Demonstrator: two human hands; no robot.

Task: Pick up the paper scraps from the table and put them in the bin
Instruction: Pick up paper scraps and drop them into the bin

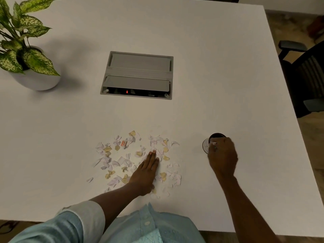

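Dozens of paper scraps (133, 160) are lying scattered on the white bench (210, 85) right in front of you, mostly white and pale lilac pieces with some yellowish ones and a single orange-printed bit near the far left of the patch. Your left hand (146, 172) is lying flat, palm down, in the middle of the scatter, its fingers (152, 156) stretched out straight and pressed together, gripping nothing, with the fingertips touching scraps near the far side of the pile. Your right hand (222, 157) is sitting well to the right of the scraps, curled over the small bin (209, 142), a little cup-like container with a dark opening and a pale side. Those fingers are bunched narrowly at the bin's rim, and something white is showing at their tips; you cannot tell whether it is a scrap being held or part of the bin.

Farther back, a grey cable hatch (138, 74) is set into the bench, its nearer flap standing open on a small red light. A potted plant (22, 50) with speckled green leaves is standing at the far left, and a dark office chair (305, 76) is sitting beyond the bench's right edge. Your light blue sleeve (70, 223) is rolled up on the left arm.
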